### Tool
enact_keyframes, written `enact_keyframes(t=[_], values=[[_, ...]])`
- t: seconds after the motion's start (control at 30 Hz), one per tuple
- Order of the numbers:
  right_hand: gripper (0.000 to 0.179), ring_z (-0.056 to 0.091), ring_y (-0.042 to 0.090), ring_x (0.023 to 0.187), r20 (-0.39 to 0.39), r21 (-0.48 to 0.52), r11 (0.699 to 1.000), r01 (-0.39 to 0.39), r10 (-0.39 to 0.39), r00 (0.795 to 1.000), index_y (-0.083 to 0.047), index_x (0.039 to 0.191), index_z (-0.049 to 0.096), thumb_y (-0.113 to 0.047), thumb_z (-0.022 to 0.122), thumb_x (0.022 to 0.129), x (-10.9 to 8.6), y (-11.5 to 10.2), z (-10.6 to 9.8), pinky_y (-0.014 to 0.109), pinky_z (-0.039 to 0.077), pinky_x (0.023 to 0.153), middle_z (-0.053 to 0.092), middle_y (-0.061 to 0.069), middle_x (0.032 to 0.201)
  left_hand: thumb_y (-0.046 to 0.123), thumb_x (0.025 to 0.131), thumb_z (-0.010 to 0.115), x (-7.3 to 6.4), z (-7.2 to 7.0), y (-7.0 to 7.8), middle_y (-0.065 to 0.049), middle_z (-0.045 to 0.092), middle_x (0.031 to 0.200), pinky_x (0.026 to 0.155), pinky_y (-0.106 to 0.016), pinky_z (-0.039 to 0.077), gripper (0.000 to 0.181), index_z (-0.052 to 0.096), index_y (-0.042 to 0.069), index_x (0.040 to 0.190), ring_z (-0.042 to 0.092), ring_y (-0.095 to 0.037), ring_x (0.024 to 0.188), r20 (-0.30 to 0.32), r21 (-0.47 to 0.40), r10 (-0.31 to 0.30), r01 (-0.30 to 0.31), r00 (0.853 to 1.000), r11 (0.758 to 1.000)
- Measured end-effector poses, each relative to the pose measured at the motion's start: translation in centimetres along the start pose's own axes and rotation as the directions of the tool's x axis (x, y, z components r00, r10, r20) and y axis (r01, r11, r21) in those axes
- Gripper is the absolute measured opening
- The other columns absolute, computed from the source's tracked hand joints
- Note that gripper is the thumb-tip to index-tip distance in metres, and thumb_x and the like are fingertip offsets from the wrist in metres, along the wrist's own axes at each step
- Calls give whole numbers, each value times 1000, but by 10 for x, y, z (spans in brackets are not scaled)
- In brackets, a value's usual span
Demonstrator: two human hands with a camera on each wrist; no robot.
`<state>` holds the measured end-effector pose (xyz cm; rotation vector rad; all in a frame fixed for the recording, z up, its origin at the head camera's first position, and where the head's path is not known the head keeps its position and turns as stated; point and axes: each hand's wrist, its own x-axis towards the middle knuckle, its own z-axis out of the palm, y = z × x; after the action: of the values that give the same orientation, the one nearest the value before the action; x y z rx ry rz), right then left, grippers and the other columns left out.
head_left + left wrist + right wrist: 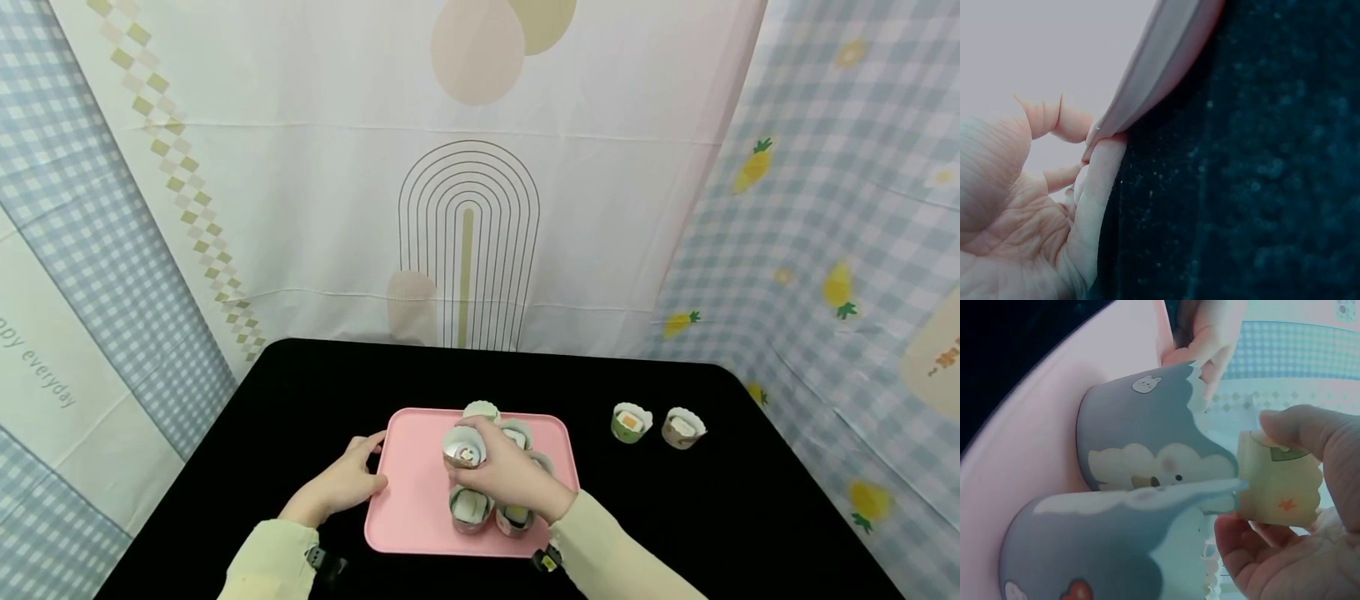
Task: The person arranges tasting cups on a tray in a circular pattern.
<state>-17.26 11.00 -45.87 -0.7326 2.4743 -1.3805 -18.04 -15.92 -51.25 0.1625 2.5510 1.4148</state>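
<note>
My right hand (pixel 513 471) grips a paper baking cup (pixel 464 450) over the pink tray (pixel 412 475), thumb and fingers on opposite sides of it. A small pale piece shows inside that cup. Seen from the right wrist, the held cup (pixel 1279 481) is pale yellow with an orange star. Around this hand, several more baking cups stand on the tray, among them a front cup (pixel 471 508) with a white piece inside; the hand partly hides others. At the tray's left rim (pixel 1147 75), my left hand (pixel 341 483) pinches the edge between thumb and fingers.
Right of the tray on the black table (pixel 600 533) stand a green baking cup (pixel 628 423) with an orange and white piece and a brown-patterned cup (pixel 682 427) with a white one. A patterned curtain (pixel 337 208) hangs behind the table.
</note>
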Motion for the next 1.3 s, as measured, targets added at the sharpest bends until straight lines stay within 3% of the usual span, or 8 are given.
enact_keyframes(t=[0.2, 0.33, 0.6, 0.9, 1.07, 1.3], values=[[67, 58, 17, 107, 13, -85, 996, -27, 28, 1000, -9, 143, 36, -24, 70, 87, 7, 3, 5, 32, 51, 85, 53, 3, 121, 1, 71, 62, 1, 0, -2, -18, 37, 134, 62, -30, 49, 83, 32, 2, 149, 56, -17, 69, -2, 5, -2, 2, 1000, 1000], [56, 57, 19, 110, 40, -106, 994, -26, 31, 999, -11, 135, 44, -25, 71, 87, 9, 2, 7, 36, 50, 88, 54, 2, 120, 1, 71, 62, 2, 1, -3, -18, 37, 133, 61, -30, 49, 83, 32, 2, 149, 56, -17, 69, -3, 1, 1, -1, 1000, 1000], [45, 57, 13, 105, 77, -90, 996, -19, 26, 997, -17, 124, 50, -22, 73, 85, 7, 2, 11, 33, 50, 85, 54, -2, 114, 0, 72, 62, 2, 1, -3, -18, 37, 133, 62, -30, 50, 83, 32, 3, 149, 56, -17, 70, -4, 0, -5, 5, 1000, 1000], [42, 59, 10, 99, 58, -187, 982, -7, 18, 998, -17, 119, 53, -29, 74, 84, 8, 1, 16, 32, 51, 82, 57, -5, 108, 0, 71, 62, 2, -1, -2, -18, 38, 131, 61, -30, 49, 84, 32, 3, 149, 55, -18, 68, 0, 1, 8, -8, 1000, 1000], [45, 59, 8, 95, 48, -243, 970, -18, 31, 998, -16, 119, 53, -31, 75, 82, 11, 4, 19, 31, 51, 79, 56, -5, 107, 0, 72, 62, 1, 0, -3, -18, 37, 132, 60, -31, 49, 83, 32, 3, 149, 56, -18, 68, -2, -8, 3, -3, 1000, 1000], [61, 59, 16, 106, 67, -298, 954, -32, 54, 996, -13, 130, 53, -41, 75, 81, 12, 0, 19, 34, 50, 85, 58, 3, 122, 1, 72, 61, 0, -1, -3, -19, 36, 132, 62, -30, 50, 83, 31, 2, 150, 56, -18, 70, 6, 4, 20, -20, 1000, 1000]])
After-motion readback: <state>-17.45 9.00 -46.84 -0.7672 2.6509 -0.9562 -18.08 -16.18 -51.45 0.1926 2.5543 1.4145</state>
